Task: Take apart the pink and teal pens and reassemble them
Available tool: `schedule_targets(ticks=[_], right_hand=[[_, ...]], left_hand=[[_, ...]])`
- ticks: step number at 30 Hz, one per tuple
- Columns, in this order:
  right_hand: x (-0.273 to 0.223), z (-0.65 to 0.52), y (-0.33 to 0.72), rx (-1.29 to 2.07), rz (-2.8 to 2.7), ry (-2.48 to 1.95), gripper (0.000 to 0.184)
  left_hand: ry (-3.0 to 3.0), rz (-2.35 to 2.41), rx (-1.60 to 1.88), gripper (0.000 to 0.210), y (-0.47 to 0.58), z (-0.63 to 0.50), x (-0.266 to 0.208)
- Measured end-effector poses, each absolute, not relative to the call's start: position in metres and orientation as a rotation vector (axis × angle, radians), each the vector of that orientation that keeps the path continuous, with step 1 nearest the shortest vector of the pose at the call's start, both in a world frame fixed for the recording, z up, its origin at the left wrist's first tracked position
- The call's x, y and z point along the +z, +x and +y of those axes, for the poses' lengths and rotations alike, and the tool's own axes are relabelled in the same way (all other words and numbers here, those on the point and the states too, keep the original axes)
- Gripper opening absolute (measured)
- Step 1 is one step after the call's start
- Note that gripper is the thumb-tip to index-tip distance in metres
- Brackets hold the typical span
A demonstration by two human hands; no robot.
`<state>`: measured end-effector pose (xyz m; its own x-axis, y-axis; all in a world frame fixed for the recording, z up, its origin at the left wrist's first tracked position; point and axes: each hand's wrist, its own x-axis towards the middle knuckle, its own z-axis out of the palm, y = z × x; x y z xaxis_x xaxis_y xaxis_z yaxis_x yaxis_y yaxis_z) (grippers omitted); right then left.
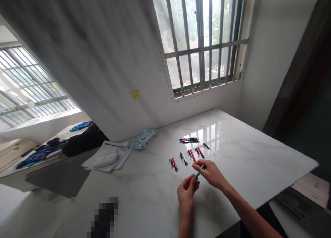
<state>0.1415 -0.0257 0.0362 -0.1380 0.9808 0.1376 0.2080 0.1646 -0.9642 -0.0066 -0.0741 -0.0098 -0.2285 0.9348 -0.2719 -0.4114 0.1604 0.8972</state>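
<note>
Above the marble-patterned table, my left hand pinches the lower end of a teal pen barrel. My right hand has its fingers closed on the pen's upper end, where a bit of black shows; the fingers partly hide it. Just beyond my hands lies a row of pen parts: a pink barrel with black pieces and a thin refill, a dark pen section, two more pink barrels, and a black section with a refill. Farther back, several whole-looking pens lie together.
Left of the pens are a blue-and-white wipes pack and papers with a white pouch on top. A barred window is set in the wall behind. Boxes stand below the table's right edge.
</note>
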Motion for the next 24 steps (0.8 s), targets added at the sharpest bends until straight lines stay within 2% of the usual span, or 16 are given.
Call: schedule_targets(ticks=[5, 10, 19, 24], right_hand=[[0.030, -0.022, 0.149, 1.356, -1.310, -1.070, 0.040], [0.024, -0.018, 0.148, 1.369, -1.181, -0.981, 0.045], [0.006, 0.031, 0.192, 1.063, -1.172, -1.160, 0.050], [-0.019, 0.077, 0.241, 0.633, -1.296, -1.482, 0.030]], left_hand=[[0.643, 1.216, 1.449, 0.055, -0.003, -0.073, -0.012], [0.669, 1.240, 1.412, 0.055, -0.002, -0.074, -0.007], [0.672, 1.258, 1.440, 0.052, 0.000, -0.081, -0.004], [0.913, 1.345, 1.405, 0.043, 0.000, -0.083, -0.010]])
